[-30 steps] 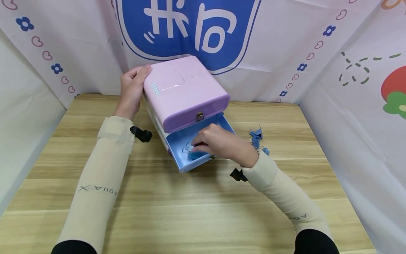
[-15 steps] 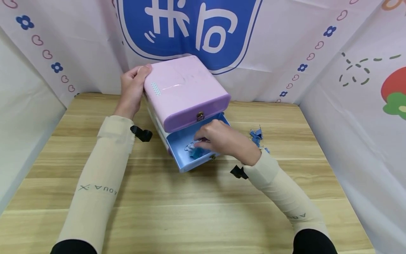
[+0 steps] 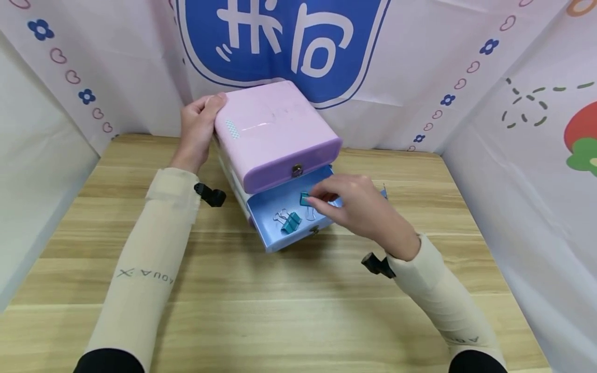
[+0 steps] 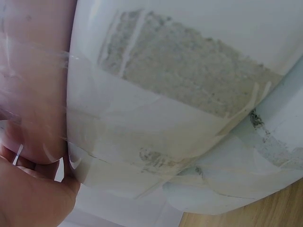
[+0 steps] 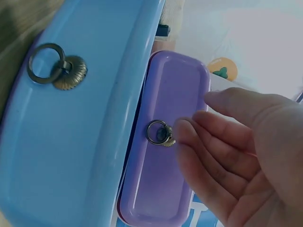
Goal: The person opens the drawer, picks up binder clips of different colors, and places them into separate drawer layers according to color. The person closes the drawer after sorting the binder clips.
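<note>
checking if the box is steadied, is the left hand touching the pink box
Touching: the head view shows the left hand gripping the pink box at its back left corner.

You wear a long cream sleeve on each forearm, the left sleeve [image 3: 135, 254] printed with dark lettering [image 3: 144, 275] that reads AQUA and an X, upside down in the head view. The right sleeve [image 3: 448, 295] carries similar letters, partly hidden by its wrinkles. A black upper sleeve [image 3: 109, 361] meets your left one — and a small black device [image 3: 211, 196] juts from your wrist.
</note>
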Available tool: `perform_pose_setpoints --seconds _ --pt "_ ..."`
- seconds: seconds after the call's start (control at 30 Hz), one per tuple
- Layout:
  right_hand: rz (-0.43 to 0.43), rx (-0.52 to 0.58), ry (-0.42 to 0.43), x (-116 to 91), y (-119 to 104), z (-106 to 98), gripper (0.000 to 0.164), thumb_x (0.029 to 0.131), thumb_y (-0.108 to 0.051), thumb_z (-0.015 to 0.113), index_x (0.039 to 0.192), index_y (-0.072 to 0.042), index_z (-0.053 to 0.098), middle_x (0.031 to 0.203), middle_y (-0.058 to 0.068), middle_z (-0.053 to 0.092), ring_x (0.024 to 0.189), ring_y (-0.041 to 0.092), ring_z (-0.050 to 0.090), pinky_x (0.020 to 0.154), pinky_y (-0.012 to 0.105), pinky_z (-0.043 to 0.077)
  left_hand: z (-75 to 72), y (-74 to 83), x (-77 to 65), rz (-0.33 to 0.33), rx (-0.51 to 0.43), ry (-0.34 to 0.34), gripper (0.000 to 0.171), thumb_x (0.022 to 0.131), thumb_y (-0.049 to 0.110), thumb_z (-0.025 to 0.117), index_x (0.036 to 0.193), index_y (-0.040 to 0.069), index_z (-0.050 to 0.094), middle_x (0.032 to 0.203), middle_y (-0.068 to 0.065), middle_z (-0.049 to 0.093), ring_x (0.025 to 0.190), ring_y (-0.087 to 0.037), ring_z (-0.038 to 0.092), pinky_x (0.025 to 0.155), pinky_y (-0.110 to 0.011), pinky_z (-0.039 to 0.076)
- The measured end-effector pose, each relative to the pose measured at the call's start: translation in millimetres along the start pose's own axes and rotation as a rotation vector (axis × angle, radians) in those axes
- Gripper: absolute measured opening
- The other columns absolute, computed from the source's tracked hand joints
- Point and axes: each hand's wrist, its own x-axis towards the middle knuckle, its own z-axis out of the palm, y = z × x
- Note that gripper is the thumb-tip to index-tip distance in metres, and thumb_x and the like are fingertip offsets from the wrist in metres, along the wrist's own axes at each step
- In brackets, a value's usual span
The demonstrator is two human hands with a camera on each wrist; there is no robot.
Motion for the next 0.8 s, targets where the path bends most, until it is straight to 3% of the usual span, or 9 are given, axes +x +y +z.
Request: perform_pose_setpoints --seconds 0.33,0.8 --pt "0.071 0.055 0.121 -34.2 3.1 2.6 0.009 0.094 -0.016 0.081 0.096 -0.007 0.080 0.087 0.000 0.079 0.077 0.007 0.073 0.075 0.028 0.063 1.3 -2.2 0.0 0.014 -0.010 -0.008 0.022 0.096 0.039 0.077 0.095 0.016 0.078 0.090 0.006 0.069 0.083 -0.007 0.058 0.068 -0.020 0.046" --pt "0.261 0.203 0.103 -67.0 5.5 39.0 0.007 0.091 -0.010 0.083 0.095 -0.005 0.079 0.084 0.001 0.078 0.073 0.005 0.072 0.068 0.020 0.061 0.1 -1.6 1.0 -0.004 -0.010 0.000 0.023 0.096 0.039 0.076 0.099 0.016 0.078 0.092 0.007 0.069 0.087 -0.008 0.058 0.071 -0.021 0.046"
